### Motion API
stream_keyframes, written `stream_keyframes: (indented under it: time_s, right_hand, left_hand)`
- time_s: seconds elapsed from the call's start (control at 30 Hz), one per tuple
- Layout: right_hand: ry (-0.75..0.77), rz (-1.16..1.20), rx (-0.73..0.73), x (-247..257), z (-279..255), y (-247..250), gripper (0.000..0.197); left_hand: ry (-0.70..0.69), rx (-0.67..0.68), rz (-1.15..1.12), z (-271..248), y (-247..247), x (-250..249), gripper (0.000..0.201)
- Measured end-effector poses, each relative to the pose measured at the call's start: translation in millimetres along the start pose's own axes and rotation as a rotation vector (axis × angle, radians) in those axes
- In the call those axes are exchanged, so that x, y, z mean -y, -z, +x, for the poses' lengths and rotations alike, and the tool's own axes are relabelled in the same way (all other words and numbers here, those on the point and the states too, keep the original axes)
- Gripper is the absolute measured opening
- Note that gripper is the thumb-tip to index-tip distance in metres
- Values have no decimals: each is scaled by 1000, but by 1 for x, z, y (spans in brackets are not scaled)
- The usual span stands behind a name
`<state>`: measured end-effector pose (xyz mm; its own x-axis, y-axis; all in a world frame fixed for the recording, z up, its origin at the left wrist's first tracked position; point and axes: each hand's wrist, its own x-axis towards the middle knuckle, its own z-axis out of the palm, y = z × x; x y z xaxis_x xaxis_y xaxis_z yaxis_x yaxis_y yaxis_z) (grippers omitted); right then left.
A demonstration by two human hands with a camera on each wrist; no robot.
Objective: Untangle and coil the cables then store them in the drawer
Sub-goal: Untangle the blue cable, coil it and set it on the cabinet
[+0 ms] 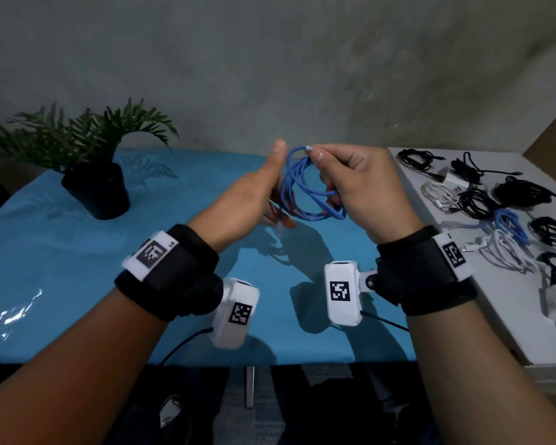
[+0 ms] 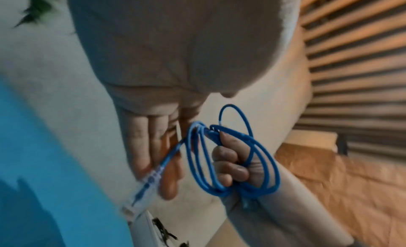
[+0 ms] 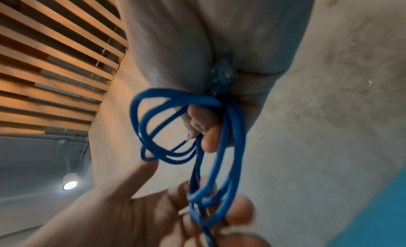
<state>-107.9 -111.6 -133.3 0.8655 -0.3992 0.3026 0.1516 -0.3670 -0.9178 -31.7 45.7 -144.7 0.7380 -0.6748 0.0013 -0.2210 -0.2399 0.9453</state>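
While the right hand curls round a blue cable wound into several loops, the coil hangs in the air above the counter, between the two hands. Thumb and forefinger pinch the top of the coil, and the other fingers are hooked through the loops. The left hand stands just beside the coil with its fingers straight and thumb up, palm toward the loops; one strand runs across its fingers and ends in a clear plug that hangs past the fingertips. From the right wrist view the loops drop from the right palm down onto the left hand's spread fingers, which touch them without closing.

At the right lies a white drawer, holding coiled black cables, white cables and another blue one. A potted plant stands at the counter's far left, well apart from the hands.
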Motion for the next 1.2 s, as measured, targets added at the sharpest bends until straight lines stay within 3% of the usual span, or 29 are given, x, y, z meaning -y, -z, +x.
stream_keyframes:
  time_s: [0.07,0.23,0.33,0.43,0.7,0.8,1.0,1.2]
  right_hand:
    - [27,-19,43,2,-2,-6,17]
    - [22,19,79,0,-3,-12,20]
    - [-52,198,112,1,-1,-9,21]
    - [-101,419,185,6,-1,-5,31]
    - [-166,560,337,13,-7,7,44]
    - [-136,404,350,15,-7,18,48]
    - [49,-224,380,27,-10,35,42]
    - [126,-249,376,38,-14,34,43]
  left_hand:
    - [23,-9,-290,1,-4,-1,75]
    - [-192,-116,-141,7,-8,4,30]
    - [-202,-104,-319,4,-10,5,13]
    - [-167,-83,-592,2,-12,-1,17]
    - [-137,-14,-565,2,-2,-7,20]
    - [-137,-14,-595,3,4,-8,19]
    - [-103,72,-779,5,9,-6,16]
    - [-65,237,-1156,4,9,-4,15]
